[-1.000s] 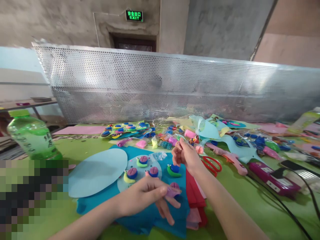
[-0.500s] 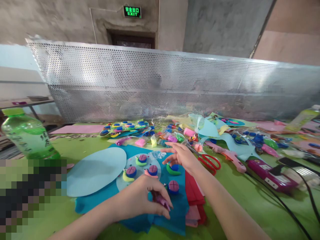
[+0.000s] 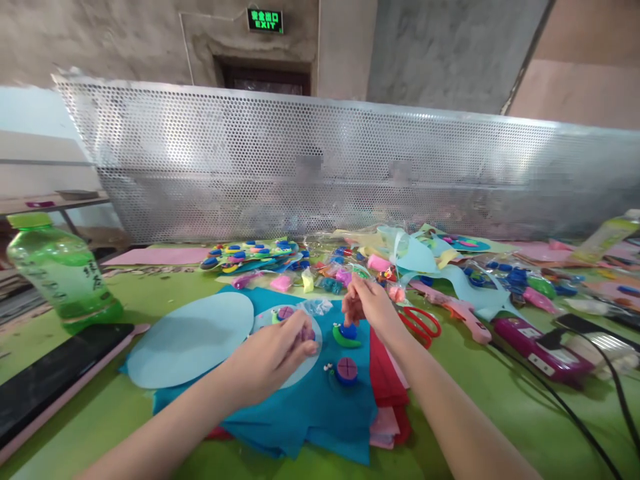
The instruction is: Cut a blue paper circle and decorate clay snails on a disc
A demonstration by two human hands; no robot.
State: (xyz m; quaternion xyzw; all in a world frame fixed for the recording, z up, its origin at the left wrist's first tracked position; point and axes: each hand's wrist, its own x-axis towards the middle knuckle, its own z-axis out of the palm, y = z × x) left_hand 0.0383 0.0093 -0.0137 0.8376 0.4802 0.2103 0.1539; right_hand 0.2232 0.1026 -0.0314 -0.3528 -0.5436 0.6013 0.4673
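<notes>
Green snail (image 3: 346, 340) between hands (image 3: 277, 352) (image 3: 371, 307), nearer right one.

"安全出口" above "exit" in green on the dark sign (image 3: 265, 21)

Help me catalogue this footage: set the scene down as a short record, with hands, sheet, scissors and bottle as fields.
Left hand: over the pale disc; grip unclear
Right hand: curled, near the green snail
Sheet: blue, beneath disc and snail
Scissors: red-handled, right of the sheet
Bottle: green, at left, beyond the phone
</notes>
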